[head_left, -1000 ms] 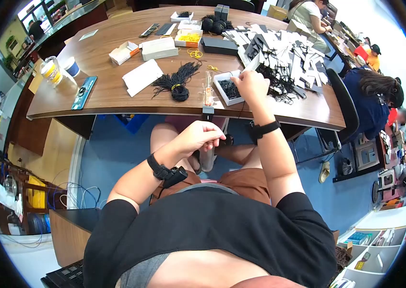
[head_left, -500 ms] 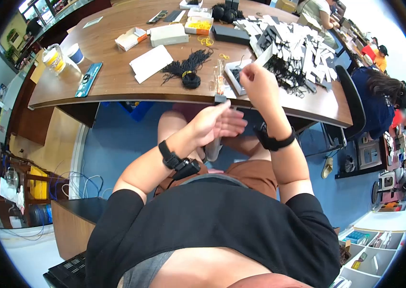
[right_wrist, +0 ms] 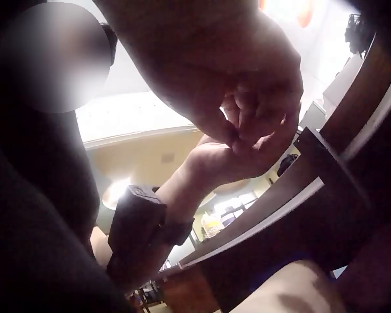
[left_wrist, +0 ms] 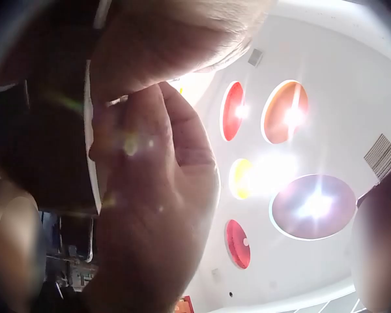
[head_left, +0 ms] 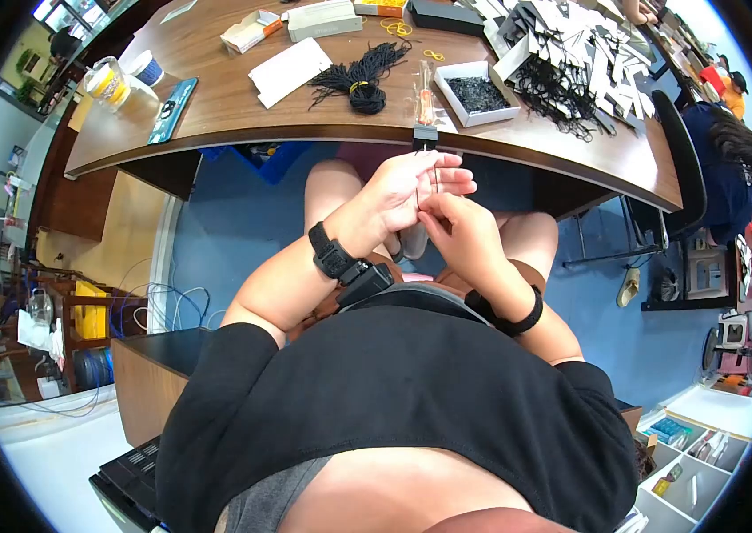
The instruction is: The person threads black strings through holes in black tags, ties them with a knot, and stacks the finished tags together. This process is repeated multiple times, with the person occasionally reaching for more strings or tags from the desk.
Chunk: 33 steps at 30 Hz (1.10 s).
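Observation:
My left hand is held palm up, fingers extended, just in front of the table edge. Thin black cord runs from a black clip at that edge down across the left palm. With thumb and forefinger, my right hand pinches the cord beside the left palm. In the right wrist view, the right hand overlaps the left one, hiding the pinched part. Beyond the clip lies a clear item with orange parts. Right of it stands a white box of small black pieces.
On the table lie a tied bundle of black cords, a white card and a teal box. White and black tags pile up at the right. Cups stand at the left, and a chair at the right.
My right hand has left the white box and come back to the left hand, where it now pinches the cord. The left hand has opened from a curled pose and turned palm up.

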Each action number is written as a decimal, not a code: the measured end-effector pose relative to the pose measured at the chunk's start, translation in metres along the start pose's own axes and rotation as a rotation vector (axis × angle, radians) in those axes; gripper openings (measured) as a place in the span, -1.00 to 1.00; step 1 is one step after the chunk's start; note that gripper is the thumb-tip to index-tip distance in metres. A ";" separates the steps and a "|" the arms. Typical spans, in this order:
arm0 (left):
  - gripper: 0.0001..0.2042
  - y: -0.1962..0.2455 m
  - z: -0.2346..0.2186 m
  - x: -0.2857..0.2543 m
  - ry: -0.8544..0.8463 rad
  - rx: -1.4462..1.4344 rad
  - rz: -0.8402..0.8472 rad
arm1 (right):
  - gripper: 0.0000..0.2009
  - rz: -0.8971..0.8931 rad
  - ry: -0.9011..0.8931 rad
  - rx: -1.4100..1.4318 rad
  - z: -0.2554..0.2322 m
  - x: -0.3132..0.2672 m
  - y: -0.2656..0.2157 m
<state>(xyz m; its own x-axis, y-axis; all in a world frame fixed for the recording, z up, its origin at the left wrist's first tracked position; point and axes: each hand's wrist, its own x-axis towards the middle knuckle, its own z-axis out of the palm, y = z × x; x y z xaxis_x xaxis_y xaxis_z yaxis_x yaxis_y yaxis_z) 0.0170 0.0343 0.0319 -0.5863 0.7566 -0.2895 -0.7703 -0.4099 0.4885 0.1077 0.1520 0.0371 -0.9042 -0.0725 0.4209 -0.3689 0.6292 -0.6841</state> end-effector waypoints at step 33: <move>-0.81 -0.007 0.000 -0.024 -0.032 1.189 0.784 | -0.91 0.094 0.237 0.718 -0.009 0.027 0.025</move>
<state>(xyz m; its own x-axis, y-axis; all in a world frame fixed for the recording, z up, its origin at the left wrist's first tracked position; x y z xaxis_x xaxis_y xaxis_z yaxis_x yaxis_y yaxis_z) 0.0365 0.0184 0.0356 -0.7371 0.5552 0.3854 0.4211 -0.0688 0.9044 0.0757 0.1730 0.0372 -0.8981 0.1759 0.4032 -0.4157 -0.0394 -0.9087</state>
